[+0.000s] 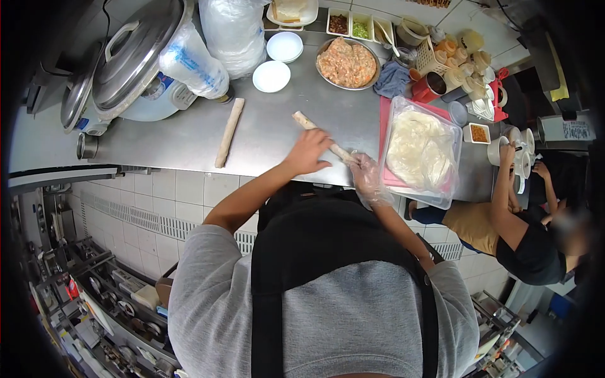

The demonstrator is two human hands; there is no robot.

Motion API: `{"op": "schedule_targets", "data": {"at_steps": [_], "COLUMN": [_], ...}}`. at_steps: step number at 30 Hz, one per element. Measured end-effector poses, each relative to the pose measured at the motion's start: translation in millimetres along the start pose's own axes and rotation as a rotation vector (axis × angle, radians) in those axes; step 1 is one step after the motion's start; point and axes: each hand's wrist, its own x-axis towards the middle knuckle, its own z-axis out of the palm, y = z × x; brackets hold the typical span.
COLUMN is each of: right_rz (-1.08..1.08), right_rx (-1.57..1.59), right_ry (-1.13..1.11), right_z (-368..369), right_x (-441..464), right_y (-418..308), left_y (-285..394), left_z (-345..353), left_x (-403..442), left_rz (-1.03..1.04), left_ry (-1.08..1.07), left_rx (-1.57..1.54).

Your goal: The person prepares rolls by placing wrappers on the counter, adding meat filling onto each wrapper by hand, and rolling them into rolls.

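Observation:
A long, thin dough roll lies slantwise on the steel counter in front of me. My left hand is bare and rests over the middle of this roll, fingers laid across it and thumb spread away. In a clear plastic glove, my right hand has its fingers closed around the roll's near right end. A second dough roll lies apart on the left, pointing away from me. To the right stands a clear tub with a large mass of pale dough under plastic film.
A metal bowl of minced filling stands at the back, near white bowls and condiment containers. Large lidded cookers and bagged goods occupy the back left. At right, a co-worker handles white cups.

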Motion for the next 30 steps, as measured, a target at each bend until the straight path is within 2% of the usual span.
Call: {"op": "schedule_targets", "data": {"at_steps": [1,3,4,6,7,9,10,12,14,17,19,20,22,23,25,29,30], "right_rz": [0.0,0.342,0.343,0.39,0.391,0.142,0.141,-0.492,-0.414,-0.299,-0.137,-0.138,-0.576,-0.582,-0.357,-0.369,-0.492], "right_rx": [-0.002,0.417,0.411,0.448,0.444,0.219,0.217,-0.337,-0.382,-0.323,-0.303,-0.303,-0.533,-0.531,-0.707,-0.68,-0.521], "right_ry": [-0.001,0.08,0.087,0.066,0.075,0.144,0.151,0.175,0.144,0.048,0.017,0.016,-0.049,-0.052,0.01,-0.072,0.038], "right_z": [2.7,7.5,3.6,-8.1,-12.1,-18.4,-22.6,-30.5,-25.0,-39.2,-38.7,-42.0,-50.3,-47.7,-39.3,-51.7,-54.6], "right_x": [0.2,3.7,4.2,4.6,4.9,8.5,12.1,16.4,8.7,14.2,25.1,33.8,50.0,49.3,46.2,50.5,55.8], "right_y": [1.1,-0.1,-4.0,-10.4,-13.9,-23.7,-29.2,-37.4,-26.2,-57.6,-59.0,-58.5,-57.1,-59.3,-72.0,-111.7,-115.7], "left_y": [6.8,12.3,13.2,15.9,16.8,16.6,15.2,12.5,12.1,15.4,18.4,19.8,23.3,24.6,21.8,14.0,14.4], "left_z": [10.4,28.9,39.0,49.8,49.2,45.2,42.0,35.8,32.3,28.8,24.5,22.5,16.4,12.9,9.2,-1.5,-7.5], "left_x": [9.4,28.0,36.5,53.4,59.5,71.6,76.5,81.2,82.8,83.1,82.4,82.6,84.6,86.0,86.7,93.5,97.0], "left_rz": [-0.001,0.082,0.089,0.037,0.046,-0.074,-0.067,-0.033,-0.009,-0.02,-0.051,-0.084,-0.122,-0.149,-0.186,-0.161,-0.148], "left_ry": [0.002,-0.088,-0.086,-0.339,-0.338,-0.456,-0.455,-0.419,-0.428,-0.421,-0.405,-0.403,-0.396,-0.417,-0.431,-0.244,-0.18], "left_rx": [-0.002,0.036,0.031,0.112,0.108,-0.034,-0.033,-0.073,-0.086,-0.116,-0.132,-0.135,-0.137,-0.11,-0.078,-0.307,-0.361]}}
